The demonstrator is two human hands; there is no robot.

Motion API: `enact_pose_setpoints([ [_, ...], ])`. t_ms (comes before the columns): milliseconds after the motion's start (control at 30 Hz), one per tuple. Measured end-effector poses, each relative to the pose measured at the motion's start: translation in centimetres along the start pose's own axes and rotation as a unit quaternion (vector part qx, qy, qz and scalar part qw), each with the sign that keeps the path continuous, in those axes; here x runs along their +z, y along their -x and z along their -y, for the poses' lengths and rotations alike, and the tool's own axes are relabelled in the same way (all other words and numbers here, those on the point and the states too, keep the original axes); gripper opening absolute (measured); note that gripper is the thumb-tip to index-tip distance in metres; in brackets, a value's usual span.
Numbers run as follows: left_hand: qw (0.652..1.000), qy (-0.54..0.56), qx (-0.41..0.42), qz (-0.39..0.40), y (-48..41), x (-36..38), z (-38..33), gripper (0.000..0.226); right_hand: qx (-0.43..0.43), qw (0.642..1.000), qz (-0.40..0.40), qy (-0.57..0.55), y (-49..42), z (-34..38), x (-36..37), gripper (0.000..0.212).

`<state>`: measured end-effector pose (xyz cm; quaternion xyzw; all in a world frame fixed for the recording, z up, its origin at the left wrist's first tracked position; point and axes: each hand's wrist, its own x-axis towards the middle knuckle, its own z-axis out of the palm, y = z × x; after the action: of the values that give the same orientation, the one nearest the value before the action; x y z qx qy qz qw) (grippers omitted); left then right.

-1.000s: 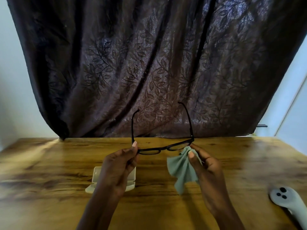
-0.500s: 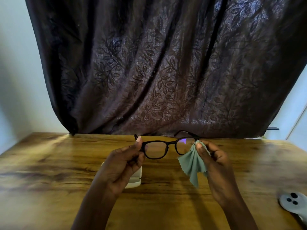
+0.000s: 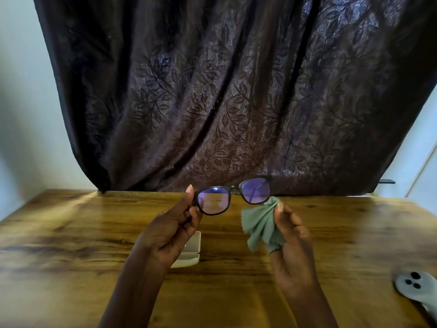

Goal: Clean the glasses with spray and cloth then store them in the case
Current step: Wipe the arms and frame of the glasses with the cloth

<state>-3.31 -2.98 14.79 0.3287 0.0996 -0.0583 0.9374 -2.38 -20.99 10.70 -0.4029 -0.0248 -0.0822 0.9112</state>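
Glasses [image 3: 233,197], dark-framed, lifted clear of the surface [image 3: 71,233] toward the middle of its far edge, lenses turned to the head camera and glinting violet. Pinched at the outer rim of one lens between thumb and fingers of the left hand [image 3: 172,230]. Other lens met at its lower rim by a bunched green cloth [image 3: 261,228], gripped between thumb and fingers of the right hand [image 3: 293,235]. Both hands thus closed on something, neither free. Pale case [image 3: 192,253] lying on the surface below the left hand, largely hidden by it; lid state impossible to tell. No spray bottle in view. Grey handheld device [image 3: 411,284] with three dark buttons near the right edge of the surface, dark leaf-patterned curtain [image 3: 212,91] behind.

Step in hand, by the look of it: the wiping stage, cloth at the lens, storage not yet begun. Next move likely to call for light, even rubbing across both faces of that lens, with a steady counter-hold on the frame rather than on the glass, to avoid fresh fingerprints. After that, probably a switch to the other lens, then folding of the arms and a free hand for the case.
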Motion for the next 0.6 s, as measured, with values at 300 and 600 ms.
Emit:
enact_pose_setpoints([
  [300, 1.0, -0.013, 0.018, -0.009, 0.5, 0.3, 0.4, 0.013, -0.012, 1.0, -0.019, 0.005, 0.0, 0.7, 2.3, 0.028],
  [600, 0.998, -0.067, 0.023, -0.001, 0.8, 1.0, 1.2, 0.013, 0.028, 1.0, -0.006, -0.008, 1.6, -1.3, 4.9, 0.021],
])
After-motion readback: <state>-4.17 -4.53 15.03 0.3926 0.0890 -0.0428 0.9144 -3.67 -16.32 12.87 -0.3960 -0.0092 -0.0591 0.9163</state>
